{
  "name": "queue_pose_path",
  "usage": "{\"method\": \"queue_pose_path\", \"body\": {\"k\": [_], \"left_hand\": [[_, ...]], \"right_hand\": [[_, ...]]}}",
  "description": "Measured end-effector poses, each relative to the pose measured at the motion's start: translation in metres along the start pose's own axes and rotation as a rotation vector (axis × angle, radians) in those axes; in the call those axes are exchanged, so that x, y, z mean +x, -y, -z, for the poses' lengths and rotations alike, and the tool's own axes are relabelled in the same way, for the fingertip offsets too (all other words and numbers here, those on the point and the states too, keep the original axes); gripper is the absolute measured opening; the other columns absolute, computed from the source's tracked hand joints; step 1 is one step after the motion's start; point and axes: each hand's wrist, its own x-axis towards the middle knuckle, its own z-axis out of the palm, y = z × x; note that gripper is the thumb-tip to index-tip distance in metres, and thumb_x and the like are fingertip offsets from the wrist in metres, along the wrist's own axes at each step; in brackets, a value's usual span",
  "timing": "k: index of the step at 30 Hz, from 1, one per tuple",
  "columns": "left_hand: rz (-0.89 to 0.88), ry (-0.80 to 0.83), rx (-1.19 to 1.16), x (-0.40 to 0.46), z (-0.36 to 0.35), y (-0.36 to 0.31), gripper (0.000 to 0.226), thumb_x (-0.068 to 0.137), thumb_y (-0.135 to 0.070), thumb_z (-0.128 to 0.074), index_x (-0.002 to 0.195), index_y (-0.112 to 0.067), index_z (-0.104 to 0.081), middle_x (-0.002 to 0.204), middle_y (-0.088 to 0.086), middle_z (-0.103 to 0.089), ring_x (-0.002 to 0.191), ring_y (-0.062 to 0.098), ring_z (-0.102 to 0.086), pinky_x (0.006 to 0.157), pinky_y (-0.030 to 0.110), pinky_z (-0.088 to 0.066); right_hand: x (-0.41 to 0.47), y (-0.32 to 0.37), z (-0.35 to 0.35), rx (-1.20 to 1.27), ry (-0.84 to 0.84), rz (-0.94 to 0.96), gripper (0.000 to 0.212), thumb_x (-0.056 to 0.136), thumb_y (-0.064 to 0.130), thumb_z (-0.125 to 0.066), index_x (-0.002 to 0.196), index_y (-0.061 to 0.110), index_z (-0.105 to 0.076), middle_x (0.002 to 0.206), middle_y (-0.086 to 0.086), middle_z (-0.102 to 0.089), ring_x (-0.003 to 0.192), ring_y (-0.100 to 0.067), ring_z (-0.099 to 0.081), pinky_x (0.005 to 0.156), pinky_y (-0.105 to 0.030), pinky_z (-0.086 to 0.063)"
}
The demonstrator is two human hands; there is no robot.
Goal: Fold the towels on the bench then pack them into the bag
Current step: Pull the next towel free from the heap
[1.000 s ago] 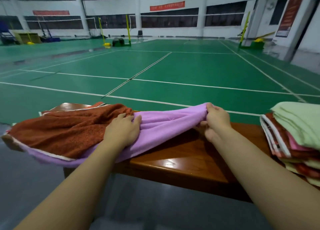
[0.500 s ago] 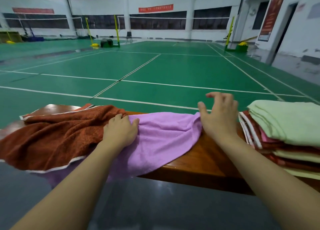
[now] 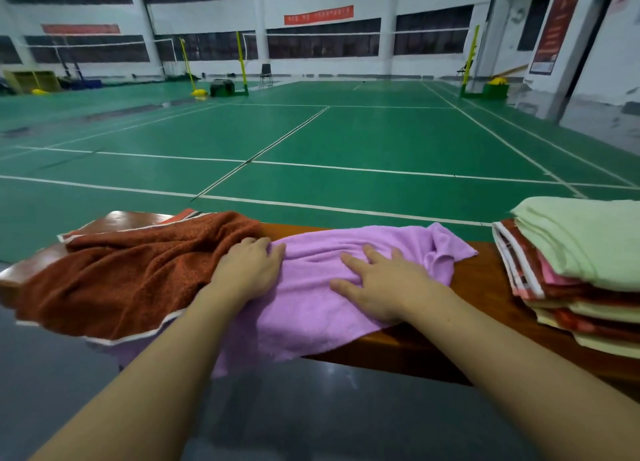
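Bare bench [image 3: 481, 284] lies between the purple towel [image 3: 311, 308] and the folded stack [image 3: 575, 273].

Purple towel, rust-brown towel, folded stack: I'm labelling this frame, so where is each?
purple towel [image 3: 311, 308], head view, flat middle between the wrists.
rust-brown towel [image 3: 121, 280], head view, crumpled middle.
folded stack [image 3: 585, 242], head view, pale green top towel.

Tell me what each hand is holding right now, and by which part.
Nothing is gripped. The right hand lies flat with fingers spread on the middle of the purple towel. The left hand rests on its left part, beside the brown towel.
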Motion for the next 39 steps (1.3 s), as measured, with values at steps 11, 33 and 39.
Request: {"method": "queue_pose_path", "body": {"k": [11, 33, 39], "left_hand": [[-0.08, 0.053, -0.121, 0.002, 0.02, 0.028, 0.054, 0.096, -0.061, -0.052, 0.133, -0.024, -0.066, 0.141, 0.0, -0.059, 0.125, 0.02, -0.056, 0.116, 0.04, -0.037], [-0.129, 0.095, -0.706, 0.005, 0.045, -0.027, 0.03, 0.103, -0.03, -0.055, 0.077, -0.024, -0.042, 0.066, -0.008, -0.045, 0.062, 0.01, -0.037, 0.062, 0.032, -0.036], [-0.089, 0.34, -0.986, 0.012, 0.067, -0.039, 0.024, 0.086, -0.039, -0.075, 0.074, -0.022, -0.062, 0.072, -0.003, -0.059, 0.072, 0.016, -0.053, 0.069, 0.031, -0.042]], "right_hand": [[-0.033, -0.048, 0.042, -0.264, -0.111, -0.224, 0.071, 0.092, 0.081, -0.028, 0.123, 0.028, -0.065, 0.12, -0.005, -0.066, 0.11, -0.027, -0.061, 0.082, -0.036, -0.044], [-0.024, -0.113, 0.052, 0.968, -0.231, 0.24, 0.045, 0.067, 0.041, -0.092, 0.095, 0.012, -0.074, 0.093, 0.0, -0.078, 0.08, -0.01, -0.07, 0.077, -0.027, -0.058], [-0.018, -0.12, 0.078, 1.409, -0.3, 0.235, 0.074, 0.053, 0.059, -0.093, 0.102, 0.008, -0.07, 0.089, -0.009, -0.071, 0.075, -0.017, -0.066, 0.066, -0.026, -0.057]]}}
